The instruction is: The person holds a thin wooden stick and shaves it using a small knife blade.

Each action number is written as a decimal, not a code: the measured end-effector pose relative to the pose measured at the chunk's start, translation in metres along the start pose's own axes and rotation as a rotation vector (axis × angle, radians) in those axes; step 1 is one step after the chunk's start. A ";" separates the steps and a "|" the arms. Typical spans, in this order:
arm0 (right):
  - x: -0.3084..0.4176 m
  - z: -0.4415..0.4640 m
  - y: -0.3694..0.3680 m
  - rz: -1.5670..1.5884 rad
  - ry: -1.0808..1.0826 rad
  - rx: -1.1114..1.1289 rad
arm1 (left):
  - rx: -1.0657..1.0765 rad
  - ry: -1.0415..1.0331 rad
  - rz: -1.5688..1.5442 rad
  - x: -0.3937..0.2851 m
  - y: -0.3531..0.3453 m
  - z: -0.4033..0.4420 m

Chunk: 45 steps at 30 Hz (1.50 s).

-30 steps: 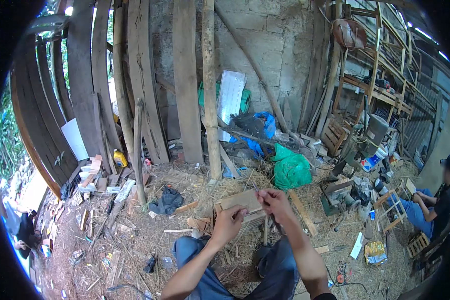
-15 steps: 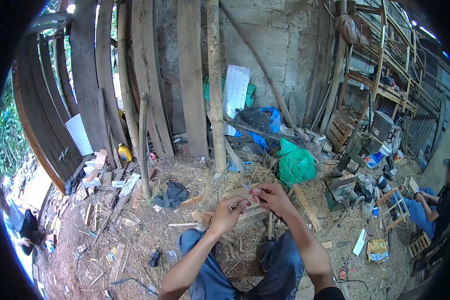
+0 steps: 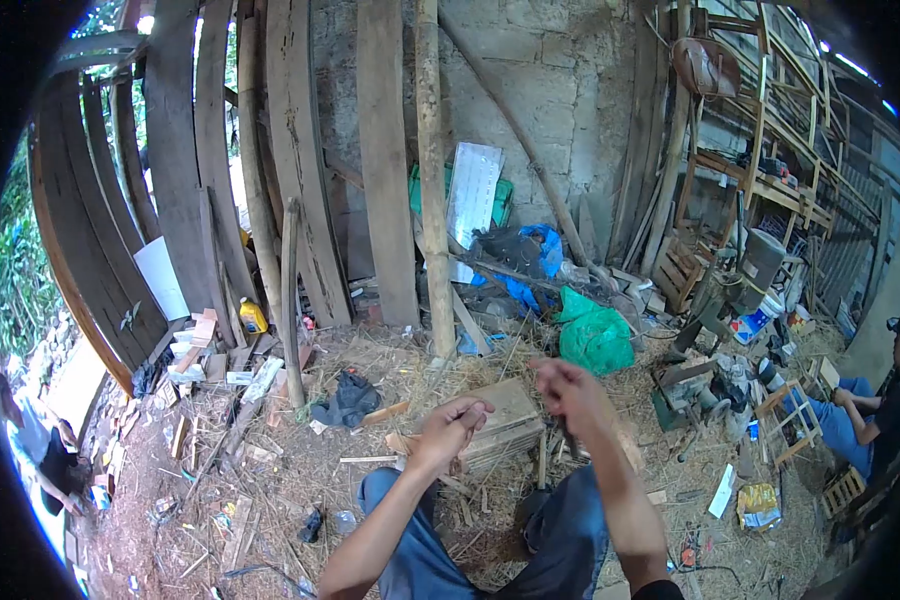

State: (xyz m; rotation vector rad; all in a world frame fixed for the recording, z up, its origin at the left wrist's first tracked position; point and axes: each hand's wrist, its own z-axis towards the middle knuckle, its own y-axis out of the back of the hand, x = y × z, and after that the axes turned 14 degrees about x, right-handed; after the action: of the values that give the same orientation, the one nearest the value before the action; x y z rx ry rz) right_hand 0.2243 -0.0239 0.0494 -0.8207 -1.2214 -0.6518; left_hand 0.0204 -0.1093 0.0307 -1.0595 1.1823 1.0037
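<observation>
My left hand [image 3: 452, 432] is closed in a pinch above the left part of a slatted wooden box [image 3: 505, 415]; what it pinches is too small to make out. To its right, my right hand [image 3: 580, 398] is raised at the box's right edge. Its fingers are curled and blurred, and a thin object seems to stick up beside them, too faint to identify. The two hands are apart. The box stands on the ground between my knees, partly hidden by my hands.
A green plastic bag [image 3: 595, 335] lies ahead to the right, and a dark bag [image 3: 346, 400] ahead to the left. A wooden post [image 3: 433, 180] rises beyond the box. One person [image 3: 875, 405] sits at far right; another [image 3: 45, 450] is at far left.
My hands were close together over the box around a thin pointed object. Now they have separated, my right hand moving right and a little up, exposing more of the box top.
</observation>
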 end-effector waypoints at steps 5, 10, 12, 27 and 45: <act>-0.017 -0.010 -0.035 0.087 -0.071 0.207 | 0.063 -0.112 0.074 0.026 -0.007 0.023; -0.007 -0.009 -0.014 0.093 -0.119 0.224 | 0.004 -0.167 0.341 0.009 -0.019 0.009; -0.008 -0.008 -0.008 0.076 -0.111 0.217 | -0.007 -0.145 0.436 0.007 -0.021 0.007; -0.015 -0.010 -0.026 0.060 -0.038 0.151 | 0.033 -0.093 0.241 0.022 -0.020 0.020; -0.006 -0.001 0.009 0.117 0.002 0.027 | -0.135 -0.192 0.659 -0.006 -0.032 0.011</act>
State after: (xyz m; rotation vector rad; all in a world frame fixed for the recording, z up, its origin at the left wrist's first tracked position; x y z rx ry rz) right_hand 0.2301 -0.0197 0.0417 -0.8625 -1.1689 -0.5398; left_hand 0.0527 -0.1052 0.0410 -0.6527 1.3455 1.6752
